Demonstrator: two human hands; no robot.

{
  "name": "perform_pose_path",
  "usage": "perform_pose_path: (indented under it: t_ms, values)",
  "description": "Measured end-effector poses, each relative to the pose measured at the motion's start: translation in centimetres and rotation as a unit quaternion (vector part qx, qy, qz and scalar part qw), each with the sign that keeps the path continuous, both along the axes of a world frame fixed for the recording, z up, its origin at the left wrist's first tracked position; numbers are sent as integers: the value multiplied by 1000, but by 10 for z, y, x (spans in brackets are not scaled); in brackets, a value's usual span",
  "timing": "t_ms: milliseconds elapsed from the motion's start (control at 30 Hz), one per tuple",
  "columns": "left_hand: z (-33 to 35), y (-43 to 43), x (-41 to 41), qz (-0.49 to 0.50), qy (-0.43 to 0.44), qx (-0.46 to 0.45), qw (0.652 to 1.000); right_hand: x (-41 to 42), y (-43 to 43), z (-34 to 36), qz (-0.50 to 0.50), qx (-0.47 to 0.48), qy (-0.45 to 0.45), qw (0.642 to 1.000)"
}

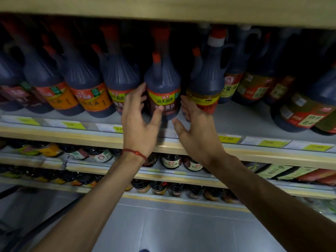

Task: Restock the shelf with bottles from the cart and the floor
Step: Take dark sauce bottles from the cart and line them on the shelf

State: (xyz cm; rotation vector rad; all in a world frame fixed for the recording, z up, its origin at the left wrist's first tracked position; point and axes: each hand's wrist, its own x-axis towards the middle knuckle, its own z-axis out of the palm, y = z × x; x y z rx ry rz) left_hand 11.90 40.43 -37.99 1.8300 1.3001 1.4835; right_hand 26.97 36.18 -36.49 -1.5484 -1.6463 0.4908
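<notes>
Toward the front edge of the shelf [236, 115], mid-row: dark bottle [163, 79] with a yellow-green label, upright, long axis vertical, orange cap up, base on the board just behind the price strip [231, 139]. Flanked on both sides by raised hands.

Left hand [140, 122] wrapped on it: thumb [158, 111] across the front of the label, fingers [140, 91] round the left flank, squeezed in beside the left neighbour [121, 75].

Right hand [196, 131] not gripping: fingers [186, 104] fairly straight, laid against the right flank in the gap before the right neighbour [207, 79], thumb splayed free below.

Left hand the closer hold, then. Probably seating the bottle, so a push straight back along the board, away from the front edge, kept plumb. Tight on the left, looser on the right.
</notes>
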Motion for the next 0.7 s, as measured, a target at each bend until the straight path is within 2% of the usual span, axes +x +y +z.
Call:
perform_pose_path:
  t_ms: [200,433,533,633,700]
  values:
    - [-1,6,0,-22,-38,-33,999,-2,13,-5,6,3,-7,1000]
    - [2,2,0,-17,-68,-67,995,-2,14,-5,1,18,65,998]
    - [8,-1,-3,14,-72,-34,997,-5,16,-4,-25,23,89,995]
    - [21,1,-4,27,-29,29,999,-12,22,-3,-36,-17,91,995]
    - [31,7,-2,19,-13,38,999,-15,27,-2,-34,-40,73,996]
